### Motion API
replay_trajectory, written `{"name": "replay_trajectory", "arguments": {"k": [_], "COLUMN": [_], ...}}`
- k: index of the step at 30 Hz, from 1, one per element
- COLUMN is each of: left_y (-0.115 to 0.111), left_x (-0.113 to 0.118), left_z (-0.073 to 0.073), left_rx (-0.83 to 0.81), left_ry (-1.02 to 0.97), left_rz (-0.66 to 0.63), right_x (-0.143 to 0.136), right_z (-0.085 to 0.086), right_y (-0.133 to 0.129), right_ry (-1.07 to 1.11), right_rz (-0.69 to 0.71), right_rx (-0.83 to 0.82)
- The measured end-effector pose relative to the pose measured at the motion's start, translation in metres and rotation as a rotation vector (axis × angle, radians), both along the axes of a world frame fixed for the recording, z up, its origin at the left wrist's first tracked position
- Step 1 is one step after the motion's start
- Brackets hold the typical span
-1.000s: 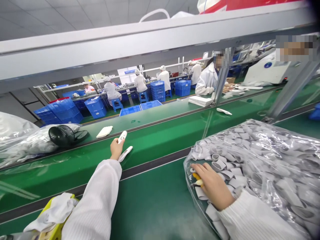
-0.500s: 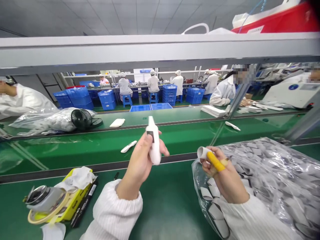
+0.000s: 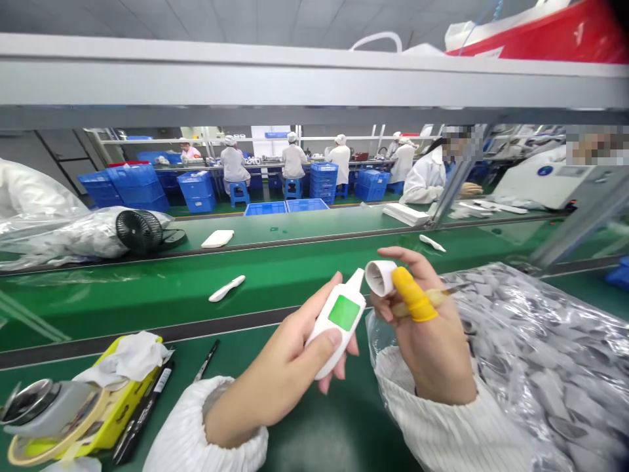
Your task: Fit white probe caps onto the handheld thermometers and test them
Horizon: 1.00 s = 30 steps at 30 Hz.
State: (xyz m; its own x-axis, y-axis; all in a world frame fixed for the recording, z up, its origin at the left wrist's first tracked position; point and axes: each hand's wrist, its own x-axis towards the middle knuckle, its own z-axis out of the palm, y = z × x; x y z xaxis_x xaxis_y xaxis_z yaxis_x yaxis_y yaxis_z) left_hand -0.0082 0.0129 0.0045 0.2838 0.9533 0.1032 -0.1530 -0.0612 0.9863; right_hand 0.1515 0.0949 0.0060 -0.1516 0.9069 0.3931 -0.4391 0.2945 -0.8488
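My left hand [image 3: 289, 360] is closed around a white ear thermometer [image 3: 328, 351], its screen lit green and its narrow tip pointing up and to the right. Between thumb and fingers, my right hand [image 3: 432, 347] pinches a white hollow cap [image 3: 380, 278], whose open end faces the thermometer's tip from a small gap. A yellow finger cot [image 3: 414, 294] covers the right thumb. Some thin, pointed tool [image 3: 449, 290] also lies across that hand; its kind is unclear. Beneath and right of the hand, a clear plastic bag [image 3: 535, 354] holds many similar white caps.
A yellow tray [image 3: 105, 413] with a metal-topped bottle [image 3: 54, 406], tape and black markers stands at left. More white thermometers [image 3: 227, 288] lie on the green conveyor belt [image 3: 275, 282]. A black fan [image 3: 140, 229] stands beyond it. A grey shelf beam [image 3: 295, 78] crosses overhead; co-workers sit behind.
My left hand has moved right and lower, turning the thermometer so its screen, now green, faces me. The right hand has lifted the cap slightly leftward, close to the thermometer's tip.
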Motion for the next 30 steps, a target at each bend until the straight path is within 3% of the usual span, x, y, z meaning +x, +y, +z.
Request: {"name": "replay_trajectory", "arguments": {"k": [5, 9, 19, 27, 30], "left_y": [0.006, 0.007, 0.004, 0.006, 0.003], "left_x": [0.004, 0.004, 0.009, 0.007, -0.002], "left_z": [-0.008, -0.011, -0.012, -0.012, -0.006], "left_rx": [0.060, 0.063, 0.115, 0.096, -0.024], "left_ry": [0.250, 0.314, 0.336, 0.302, 0.223], "left_rz": [0.196, 0.279, 0.330, 0.289, 0.131], "right_x": [-0.001, -0.003, -0.011, -0.018, -0.019], "right_z": [-0.007, -0.008, -0.004, -0.016, -0.018], "right_y": [0.007, 0.005, -0.003, -0.005, -0.002], "right_ry": [-0.044, -0.190, -0.109, -0.128, -0.104], "right_rz": [0.038, 0.141, 0.001, -0.101, -0.061], "right_rx": [0.123, 0.240, 0.183, 0.276, 0.250]}}
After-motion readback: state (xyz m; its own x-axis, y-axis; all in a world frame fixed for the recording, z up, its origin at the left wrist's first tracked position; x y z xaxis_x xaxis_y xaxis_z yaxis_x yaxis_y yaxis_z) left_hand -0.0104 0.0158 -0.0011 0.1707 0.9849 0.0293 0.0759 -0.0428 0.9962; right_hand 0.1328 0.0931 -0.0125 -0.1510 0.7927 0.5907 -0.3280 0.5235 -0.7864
